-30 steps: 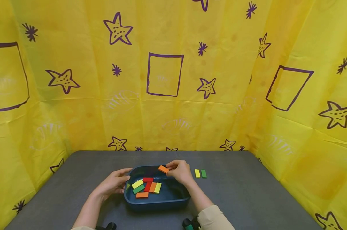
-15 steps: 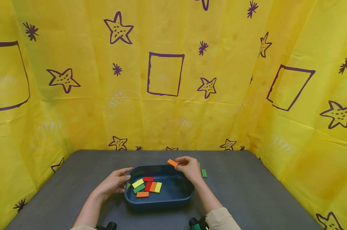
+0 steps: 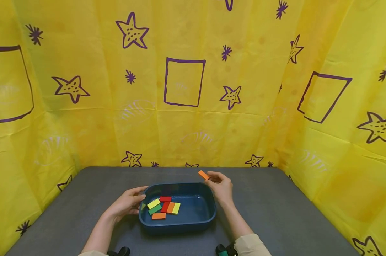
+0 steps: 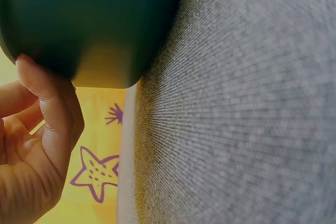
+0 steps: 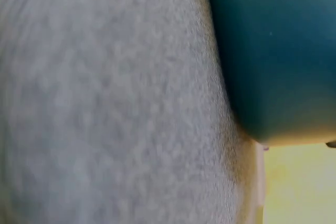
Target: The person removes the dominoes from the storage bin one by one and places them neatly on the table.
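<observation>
A dark blue tub [image 3: 193, 222] stands on the grey table [image 3: 276, 213]. Several flat blocks lie in its left half: yellow [image 3: 153, 204], green [image 3: 154, 209], red [image 3: 165, 199], orange [image 3: 159, 216]. My left hand [image 3: 141, 199] holds the tub's left wall, thumb at the rim. The left wrist view shows its fingers [image 4: 47, 108] against the tub's outer wall [image 4: 94, 19]. My right hand [image 3: 211, 176] pinches an orange block [image 3: 203, 174] just beyond the tub's far right corner, above the table. The right wrist view shows only the tub's wall [image 5: 273, 51] and the table [image 5: 105, 103].
Yellow cloth walls [image 3: 183, 117] with purple stars and squares close in the table on the back, left and right. Bare grey table surface lies left and right of the tub. Dark wrist gear [image 3: 223, 250] shows at the bottom edge.
My right hand has carried the orange block from over the tub to the right and away, past the far rim. It now hides the yellow and green blocks on the table. The left hand stays put.
</observation>
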Demonstrator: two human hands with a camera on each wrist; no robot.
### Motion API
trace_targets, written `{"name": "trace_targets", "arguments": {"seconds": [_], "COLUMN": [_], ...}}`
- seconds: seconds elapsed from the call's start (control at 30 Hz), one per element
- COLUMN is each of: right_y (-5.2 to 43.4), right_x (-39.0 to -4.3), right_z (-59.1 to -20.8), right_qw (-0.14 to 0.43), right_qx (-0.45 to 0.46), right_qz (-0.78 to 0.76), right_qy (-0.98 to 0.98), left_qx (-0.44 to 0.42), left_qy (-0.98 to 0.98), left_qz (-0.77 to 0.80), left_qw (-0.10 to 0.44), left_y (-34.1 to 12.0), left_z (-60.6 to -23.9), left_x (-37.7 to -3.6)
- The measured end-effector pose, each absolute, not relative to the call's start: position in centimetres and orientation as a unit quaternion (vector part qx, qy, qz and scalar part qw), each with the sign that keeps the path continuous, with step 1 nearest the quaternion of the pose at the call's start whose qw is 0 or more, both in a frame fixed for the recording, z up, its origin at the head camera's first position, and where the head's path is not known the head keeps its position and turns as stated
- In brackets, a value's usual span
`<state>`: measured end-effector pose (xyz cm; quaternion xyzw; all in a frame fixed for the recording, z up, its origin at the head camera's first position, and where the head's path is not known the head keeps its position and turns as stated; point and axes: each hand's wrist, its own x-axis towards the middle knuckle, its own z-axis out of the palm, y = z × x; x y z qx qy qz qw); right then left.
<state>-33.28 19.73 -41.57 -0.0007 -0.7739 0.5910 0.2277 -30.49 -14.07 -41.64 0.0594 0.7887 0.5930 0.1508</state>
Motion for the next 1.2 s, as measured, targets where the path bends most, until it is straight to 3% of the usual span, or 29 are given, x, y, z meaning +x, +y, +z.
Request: {"name": "trace_targets", "arguments": {"seconds": [0.5,1.2], "right_y": [23.3,26.5], "right_x": [-33.4,-33.1], "right_z": [-42.1,-44.9], "right_qw": [0.275,0.296], "right_qx": [-0.084,-0.218], "right_qz": [0.591,0.543], "right_qy": [-0.753,-0.755], "left_qx": [0.062,0.055], "left_qy": [0.790,0.797], "left_qz": [0.590,0.583], "left_qw": [0.153,0.147], "left_y": [-14.1,-14.1], "left_z": [-41.6,-41.6], "left_x": [-30.7,-30.6]}}
